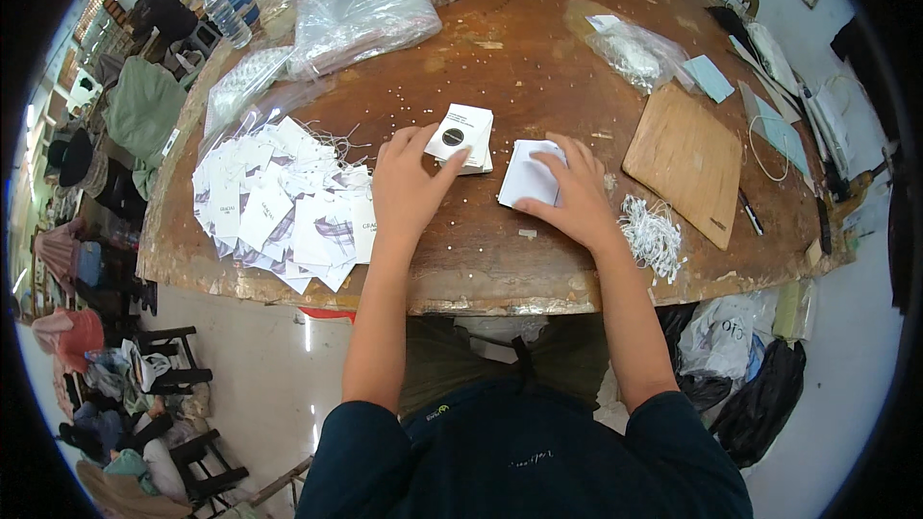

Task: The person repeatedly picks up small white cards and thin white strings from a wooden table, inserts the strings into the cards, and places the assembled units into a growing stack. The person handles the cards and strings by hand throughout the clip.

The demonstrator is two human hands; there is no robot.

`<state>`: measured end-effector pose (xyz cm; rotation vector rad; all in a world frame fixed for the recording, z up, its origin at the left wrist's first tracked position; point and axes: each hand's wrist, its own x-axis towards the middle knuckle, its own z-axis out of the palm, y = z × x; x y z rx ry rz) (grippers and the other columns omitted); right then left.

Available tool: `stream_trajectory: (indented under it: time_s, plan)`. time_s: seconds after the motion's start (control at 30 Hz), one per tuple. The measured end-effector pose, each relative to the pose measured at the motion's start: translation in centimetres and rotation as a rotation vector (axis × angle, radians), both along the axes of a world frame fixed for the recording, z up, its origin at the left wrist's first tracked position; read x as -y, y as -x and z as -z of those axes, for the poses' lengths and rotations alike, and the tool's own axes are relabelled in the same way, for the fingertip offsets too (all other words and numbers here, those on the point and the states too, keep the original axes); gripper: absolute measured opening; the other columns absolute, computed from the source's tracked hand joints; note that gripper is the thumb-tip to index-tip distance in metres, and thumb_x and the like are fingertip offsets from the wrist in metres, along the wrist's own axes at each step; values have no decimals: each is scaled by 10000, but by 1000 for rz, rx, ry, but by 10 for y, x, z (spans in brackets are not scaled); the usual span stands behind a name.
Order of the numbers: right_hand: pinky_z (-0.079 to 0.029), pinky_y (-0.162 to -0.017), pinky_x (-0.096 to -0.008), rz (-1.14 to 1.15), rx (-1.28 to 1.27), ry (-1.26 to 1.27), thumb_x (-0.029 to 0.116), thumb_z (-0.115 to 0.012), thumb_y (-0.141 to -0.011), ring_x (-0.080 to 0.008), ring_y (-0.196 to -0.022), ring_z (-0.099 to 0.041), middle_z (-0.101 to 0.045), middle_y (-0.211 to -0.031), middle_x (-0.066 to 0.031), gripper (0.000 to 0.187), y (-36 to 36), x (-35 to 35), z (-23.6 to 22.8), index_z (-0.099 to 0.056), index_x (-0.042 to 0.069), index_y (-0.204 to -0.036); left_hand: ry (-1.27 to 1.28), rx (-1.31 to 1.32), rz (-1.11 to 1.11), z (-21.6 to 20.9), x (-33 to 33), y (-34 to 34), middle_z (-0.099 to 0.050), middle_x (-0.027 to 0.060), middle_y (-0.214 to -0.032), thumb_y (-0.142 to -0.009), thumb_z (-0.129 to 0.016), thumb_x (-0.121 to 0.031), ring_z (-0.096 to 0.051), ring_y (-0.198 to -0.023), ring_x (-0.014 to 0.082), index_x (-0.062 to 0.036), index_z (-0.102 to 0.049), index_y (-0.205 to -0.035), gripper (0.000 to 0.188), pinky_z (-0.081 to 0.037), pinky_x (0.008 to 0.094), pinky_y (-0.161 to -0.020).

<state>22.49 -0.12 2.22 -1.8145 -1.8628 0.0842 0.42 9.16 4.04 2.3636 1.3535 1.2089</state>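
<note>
A stack of white printed tags with a dark round spot (466, 127) lies on the wooden table in front of me. My left hand (409, 173) is at its left side, fingers at the left edge and thumb across the lower part. To the right, a stack of blank white cards (524, 171) sits under my right hand (580, 197). The thumb presses near its lower edge and the fingers curl over its upper right side. A small gap separates the two stacks. Left of my left forearm spreads a loose pile of white tags (264, 202), with strings along its far side.
A bundle of white strings (652, 238) lies right of my right forearm, near a wooden board (687, 163) and a pen (750, 213). Clear plastic bags (361, 5) fill the far left beside a water bottle (226, 17). Another plastic bag (635, 56) lies far right.
</note>
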Motion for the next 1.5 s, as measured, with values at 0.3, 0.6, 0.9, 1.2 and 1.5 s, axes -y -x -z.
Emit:
stream_trajectory:
  time_s: [0.3, 0.6, 0.9, 1.2, 1.5]
  plan:
    - [-311, -1011, -513, -98, 154, -22, 602, -702, -761, -330, -1312, -397, -482, -1392, -175, 732, 53, -80, -7, -610, 105, -1290, 183, 358, 68, 26, 52, 11, -634, 124, -1085, -869, -700, -155, -597, -1019, 289, -25, -689, -1059, 230, -468, 379, -903]
    - [-265, -1060, -561, -122, 58, 78, 569, -679, -797, -325, -1349, -365, -441, -1448, -135, 668, 53, -84, 1, -597, 161, -1320, 276, 421, 81, 23, 54, 28, -649, 131, -1059, -882, -687, -129, -618, -984, 288, 4, -678, -1057, 219, -469, 365, -890]
    - [-202, -1100, -571, -146, -107, -44, 467, -652, -848, -320, -1395, -314, -385, -1482, -140, 667, 39, -82, 7, -472, 154, -1408, 349, 533, 95, 24, 54, 33, -653, 84, -1032, -905, -673, -128, -611, -910, 185, -7, -681, -1065, 201, -470, 299, -790]
    - [-185, -1117, -531, -170, -79, -21, 491, -622, -871, -309, -1403, -298, -388, -1486, -129, 619, 36, -81, 15, -525, 145, -1375, 412, 589, 110, 23, 54, 34, -645, 57, -1004, -921, -662, -131, -602, -893, 130, -21, -687, -1077, 192, -469, 264, -760]
    - [-210, -1153, -491, -522, -21, -137, 507, -704, -767, -390, -1387, -319, -377, -1510, -142, 730, 55, -24, -19, -527, 134, -1370, 1239, 1402, 693, 12, 55, 37, -585, 138, -1281, -1035, -476, -274, -630, -1118, 280, 4, -429, -1381, 446, -561, 437, -889]
